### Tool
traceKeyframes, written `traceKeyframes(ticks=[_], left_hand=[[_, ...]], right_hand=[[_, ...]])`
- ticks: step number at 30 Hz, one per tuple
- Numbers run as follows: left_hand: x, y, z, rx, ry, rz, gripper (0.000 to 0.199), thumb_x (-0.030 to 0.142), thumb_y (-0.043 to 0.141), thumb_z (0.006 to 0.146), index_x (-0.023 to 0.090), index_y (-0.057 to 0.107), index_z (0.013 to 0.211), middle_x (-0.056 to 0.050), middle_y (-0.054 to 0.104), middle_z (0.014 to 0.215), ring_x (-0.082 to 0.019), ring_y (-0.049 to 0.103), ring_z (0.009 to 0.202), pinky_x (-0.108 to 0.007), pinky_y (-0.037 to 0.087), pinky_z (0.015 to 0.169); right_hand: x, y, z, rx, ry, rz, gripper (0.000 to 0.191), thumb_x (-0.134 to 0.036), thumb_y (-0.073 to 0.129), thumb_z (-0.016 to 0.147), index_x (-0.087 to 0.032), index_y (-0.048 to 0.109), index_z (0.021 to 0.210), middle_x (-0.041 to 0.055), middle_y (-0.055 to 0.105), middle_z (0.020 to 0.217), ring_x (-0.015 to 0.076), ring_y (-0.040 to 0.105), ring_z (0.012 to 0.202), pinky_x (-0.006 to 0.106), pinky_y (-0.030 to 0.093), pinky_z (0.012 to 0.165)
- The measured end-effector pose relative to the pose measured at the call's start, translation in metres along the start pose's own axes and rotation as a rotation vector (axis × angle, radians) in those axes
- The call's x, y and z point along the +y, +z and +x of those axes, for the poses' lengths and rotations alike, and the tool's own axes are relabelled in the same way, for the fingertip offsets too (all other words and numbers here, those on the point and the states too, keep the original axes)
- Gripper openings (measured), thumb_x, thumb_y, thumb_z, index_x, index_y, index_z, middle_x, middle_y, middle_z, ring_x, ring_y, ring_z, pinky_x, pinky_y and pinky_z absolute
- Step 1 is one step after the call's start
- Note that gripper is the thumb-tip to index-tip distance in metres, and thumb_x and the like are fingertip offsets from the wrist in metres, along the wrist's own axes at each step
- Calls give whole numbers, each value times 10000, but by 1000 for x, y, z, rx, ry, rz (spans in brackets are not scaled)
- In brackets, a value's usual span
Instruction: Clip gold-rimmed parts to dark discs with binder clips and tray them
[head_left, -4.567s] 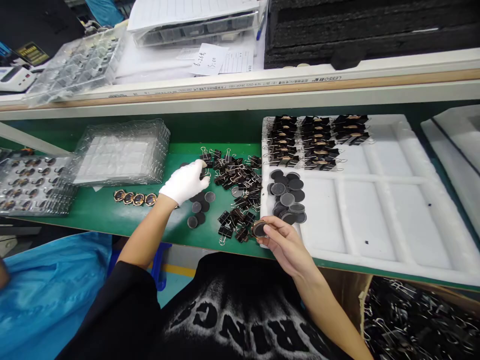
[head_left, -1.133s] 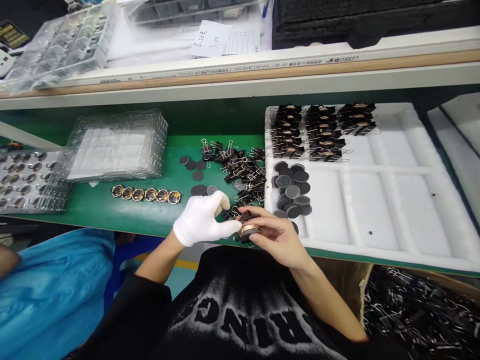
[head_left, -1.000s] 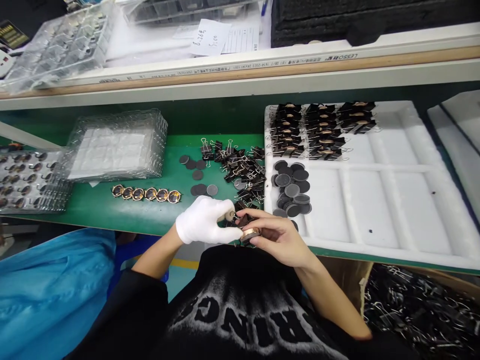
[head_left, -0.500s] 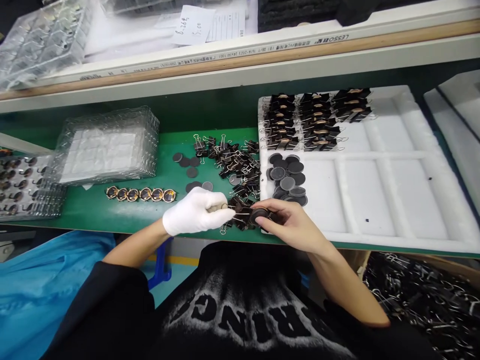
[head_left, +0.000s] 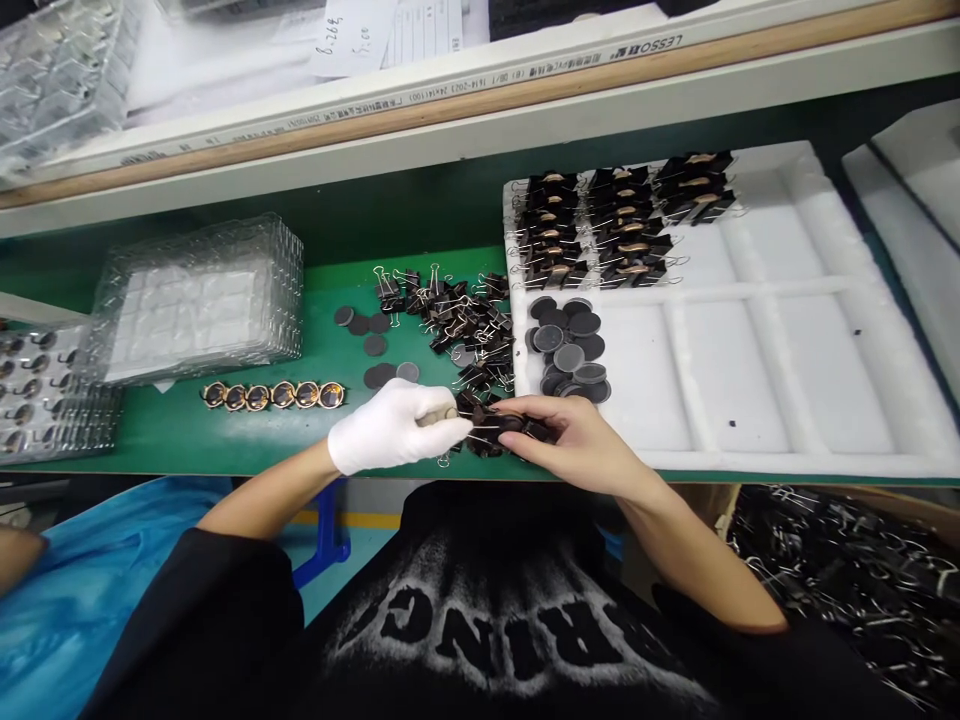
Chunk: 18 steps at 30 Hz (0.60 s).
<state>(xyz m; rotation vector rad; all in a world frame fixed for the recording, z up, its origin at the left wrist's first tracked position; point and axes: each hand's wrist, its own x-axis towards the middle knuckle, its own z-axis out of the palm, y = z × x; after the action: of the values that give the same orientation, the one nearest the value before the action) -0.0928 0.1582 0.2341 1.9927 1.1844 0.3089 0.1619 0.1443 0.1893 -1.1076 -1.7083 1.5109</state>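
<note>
My left hand [head_left: 401, 425], in a white glove, pinches a black binder clip [head_left: 480, 412] by its wire handles; part of the clip is hidden. Bare-skinned, my right hand [head_left: 577, 440] closes around a dark round disc [head_left: 511, 424], with black clip parts beside it under the fingers. The two hands meet over the front of the bench, clip against disc. Just behind them spreads a heap of loose binder clips [head_left: 469, 320]. Several grey-black discs [head_left: 375, 345] lie to the left of that heap.
A white foam tray [head_left: 757, 292] at right carries rows of clipped pieces [head_left: 551, 230] and a pile of discs [head_left: 568, 350]. Gold-rimmed round pieces [head_left: 283, 394] line up at left, near stacked clear trays [head_left: 202, 310]. A shelf edge [head_left: 465, 110] crosses behind. More clips fill a box [head_left: 847, 580] below right.
The disc in my right hand has tilted and come closer to the clip in my left hand. The view has shifted slightly. A person's arm now shows at the lower left edge.
</note>
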Motion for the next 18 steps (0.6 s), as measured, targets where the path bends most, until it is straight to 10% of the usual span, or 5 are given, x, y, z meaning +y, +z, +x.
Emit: traceKeyframes(ticks=[8, 11, 15, 18], left_hand=[[-3, 10, 9, -196, -208, -857, 473, 612, 546, 947, 183, 565, 747, 81, 371, 431, -77, 327, 353, -232, 249, 403], [6, 26, 20, -232, -308, -1123, 528, 699, 559, 900, 194, 549, 748, 108, 286, 435, -66, 238, 332, -224, 187, 370], [20, 39, 32, -411, -323, -1067, 642, 743, 382, 958, 165, 631, 830, 72, 359, 427, -84, 267, 362, -240, 203, 400], [19, 36, 27, -319, -206, -909, 626, 656, 340, 1025, 140, 695, 1039, 36, 479, 484, -91, 345, 434, -238, 256, 471]], right_hand=[[-12, -35, -3, -264, -61, 406, 435, -507, 572, 1002, -356, 635, 1406, 40, 787, 1189, 236, 753, 1077, 385, 613, 903], [-13, -28, 3, -47, -321, 341, 411, -446, 798, 849, -371, 734, 1248, 28, 695, 1387, 275, 614, 1345, 478, 494, 1123], [-13, -26, 8, 215, -465, 320, 277, -558, 818, 785, -297, 785, 873, 51, 817, 867, 299, 787, 908, 555, 554, 1018], [-19, -74, 4, 326, -388, 90, 305, -473, 824, 796, -287, 778, 1034, 65, 809, 971, 284, 772, 870, 511, 610, 879]])
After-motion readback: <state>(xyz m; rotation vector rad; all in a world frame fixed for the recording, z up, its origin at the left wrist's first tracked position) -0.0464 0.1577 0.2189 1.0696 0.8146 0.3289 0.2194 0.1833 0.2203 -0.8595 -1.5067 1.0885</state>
